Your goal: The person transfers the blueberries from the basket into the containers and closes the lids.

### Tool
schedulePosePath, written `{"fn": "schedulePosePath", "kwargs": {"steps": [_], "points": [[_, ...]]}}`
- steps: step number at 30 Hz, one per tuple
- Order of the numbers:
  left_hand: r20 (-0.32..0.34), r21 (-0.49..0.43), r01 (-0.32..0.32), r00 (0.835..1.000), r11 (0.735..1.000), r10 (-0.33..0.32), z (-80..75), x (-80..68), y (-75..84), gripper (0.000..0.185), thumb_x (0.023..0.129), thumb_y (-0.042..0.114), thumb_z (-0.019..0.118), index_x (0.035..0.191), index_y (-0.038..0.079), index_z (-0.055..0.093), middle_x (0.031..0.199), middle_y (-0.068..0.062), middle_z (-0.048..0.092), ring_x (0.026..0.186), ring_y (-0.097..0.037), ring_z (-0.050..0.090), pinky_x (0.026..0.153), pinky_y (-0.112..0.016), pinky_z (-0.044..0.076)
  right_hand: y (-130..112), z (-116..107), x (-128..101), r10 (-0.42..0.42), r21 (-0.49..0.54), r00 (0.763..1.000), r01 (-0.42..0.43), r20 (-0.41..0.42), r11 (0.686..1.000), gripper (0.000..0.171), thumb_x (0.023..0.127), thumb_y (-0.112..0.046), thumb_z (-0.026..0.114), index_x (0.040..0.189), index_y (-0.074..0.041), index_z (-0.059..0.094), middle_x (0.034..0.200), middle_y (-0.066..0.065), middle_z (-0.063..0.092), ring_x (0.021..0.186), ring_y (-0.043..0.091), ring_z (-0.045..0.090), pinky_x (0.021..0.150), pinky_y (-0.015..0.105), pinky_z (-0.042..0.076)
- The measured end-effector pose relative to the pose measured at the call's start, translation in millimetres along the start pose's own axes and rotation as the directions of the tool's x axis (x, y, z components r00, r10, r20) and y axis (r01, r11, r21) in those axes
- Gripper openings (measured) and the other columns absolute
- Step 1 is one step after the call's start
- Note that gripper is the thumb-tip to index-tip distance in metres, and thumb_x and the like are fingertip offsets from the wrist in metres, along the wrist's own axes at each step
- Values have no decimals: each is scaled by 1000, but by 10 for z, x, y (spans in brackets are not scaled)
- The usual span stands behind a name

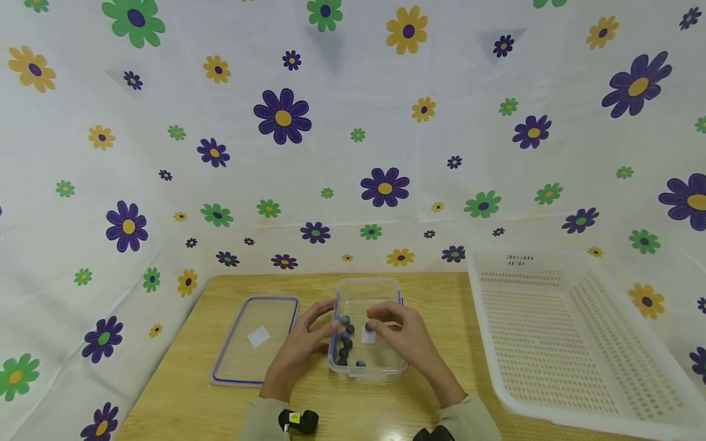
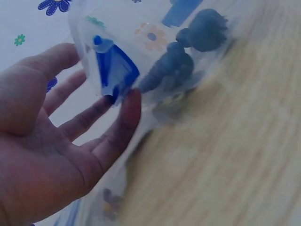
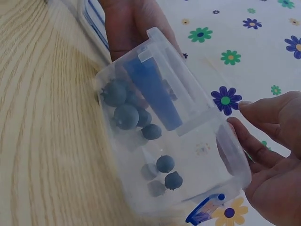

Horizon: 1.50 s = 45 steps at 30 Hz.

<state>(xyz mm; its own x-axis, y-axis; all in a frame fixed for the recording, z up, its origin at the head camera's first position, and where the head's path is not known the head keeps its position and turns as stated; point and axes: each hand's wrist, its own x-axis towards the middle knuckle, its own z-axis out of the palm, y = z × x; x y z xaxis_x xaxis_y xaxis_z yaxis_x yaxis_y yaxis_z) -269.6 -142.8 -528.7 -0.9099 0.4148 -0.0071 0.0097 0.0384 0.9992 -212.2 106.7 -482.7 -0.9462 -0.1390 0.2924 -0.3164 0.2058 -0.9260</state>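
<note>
My two sleeves sit at the near edge of the wooden table (image 1: 182,392), and just ahead of them my hands flank the clear plastic container (image 1: 368,331) that stands between them. My left hand (image 1: 300,346) lies against the container's left wall; the left wrist view shows its fingers (image 2: 123,123) mostly straight and spread, with the fingertips touching the wall by the blue clip, so it presses rather than clasps. My right hand (image 1: 405,337) is at the container's right side, with its fingers bent over the rim. In the right wrist view those fingers (image 3: 263,141) are loosely curled just beside the wall, and I cannot tell whether they actually pinch it.

Between my palms, inside the container, lie the blueberries (image 1: 346,343). They sit mostly along the wall nearest my left hand, bunched together and touching, with a few more loose toward the near end. A small white label shows on the container nearer my right fingers.

Beyond my left hand, off to its outer side, the clear lid (image 1: 255,337) with its blue rim lies flat on the table, apart from the container. Well out past my right hand stands the white perforated basket (image 1: 601,343). Farthest off, the flower-printed cloth (image 1: 353,153) rises behind the table.
</note>
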Motion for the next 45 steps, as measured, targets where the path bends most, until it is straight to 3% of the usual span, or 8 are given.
{"fn": "schedulePosePath", "kwargs": {"steps": [9, 18, 23, 28, 33, 37, 41, 45], "points": [[38, 118, -42, 999, 992, 38, -85, 35, 228, 56, 104, 16, 63, 156, 13, 41, 159, -20, 38, 128, -45, 54, 90, -52, 57, -156, 83, -1, 23, 55, 999, -21, -27, 998, 20, 99, -12, 70, 118, -9, 72, 115, 12, 71, 106, 29, 68, 83, 28, 57], [-123, 260, -158, 973, 953, 195, -442, -127, 536, 43, 106, 12, 59, 148, 9, 52, 148, -16, 52, 124, -47, 55, 92, -45, 57, -428, 442, 24, -8, 178, 1000, 6, 9, 984, 30, 99, -11, 69, 129, -5, 66, 123, 14, 66, 110, 29, 66, 85, 26, 57], [-196, 328, -160, 953, 931, 233, -698, -249, 636, 40, 106, 14, 59, 145, 9, 54, 144, -17, 55, 121, -41, 59, 91, -39, 57, -482, 674, 81, 2, 191, 1000, -8, 30, 982, 35, 99, -10, 69, 133, -7, 64, 125, 11, 65, 110, 28, 65, 85, 26, 56], [-275, 412, -96, 935, 906, 224, -954, -366, 644, 40, 107, 17, 58, 145, 6, 54, 142, -21, 57, 117, -38, 60, 90, -30, 54, -488, 920, 91, 52, 227, 996, -69, 78, 971, 43, 100, -10, 66, 141, -3, 57, 130, 15, 60, 119, 32, 62, 92, 30, 56], [-358, 507, -17, 905, 862, 229, -1146, -465, 578, 40, 106, 14, 59, 143, 2, 56, 141, -25, 57, 119, -41, 59, 87, -20, 49, -521, 1181, 88, 120, 261, 984, -151, 133, 954, 55, 102, -12, 64, 152, -4, 45, 141, 17, 51, 131, 39, 53, 101, 45, 52], [-440, 525, 105, 883, 845, 164, -1241, -555, 491, 41, 105, 13, 60, 143, 2, 56, 145, -26, 53, 122, -42, 56, 93, -39, 53, -485, 1404, 102, 224, 258, 968, -247, 115, 934, 63, 99, -11, 66, 156, -4, 40, 147, 20, 45, 137, 43, 45, 104, 53, 49], [-462, 508, 225, 886, 831, 43, -1322, -671, 366, 46, 106, 13, 56, 149, 0, 48, 149, -33, 44, 128, -50, 51, 100, -58, 49, -397, 1616, 120, 326, 274, 941, -337, 89, 901, 65, 98, -5, 62, 157, 2, 34, 151, 29, 39, 139, 50, 39, 108, 58, 43], [-463, 438, 262, 886, 860, -35, -1375, -752, 251, 48, 107, 13, 53, 151, -2, 42, 150, -37, 40, 133, -54, 45, 106, -61, 43, -282, 1753, 144, 387, 320, 917, -396, 96, 861, 65, 96, 3, 55, 155, 10, 29, 148, 35, 39, 137, 54, 39, 110, 59, 40]]}}
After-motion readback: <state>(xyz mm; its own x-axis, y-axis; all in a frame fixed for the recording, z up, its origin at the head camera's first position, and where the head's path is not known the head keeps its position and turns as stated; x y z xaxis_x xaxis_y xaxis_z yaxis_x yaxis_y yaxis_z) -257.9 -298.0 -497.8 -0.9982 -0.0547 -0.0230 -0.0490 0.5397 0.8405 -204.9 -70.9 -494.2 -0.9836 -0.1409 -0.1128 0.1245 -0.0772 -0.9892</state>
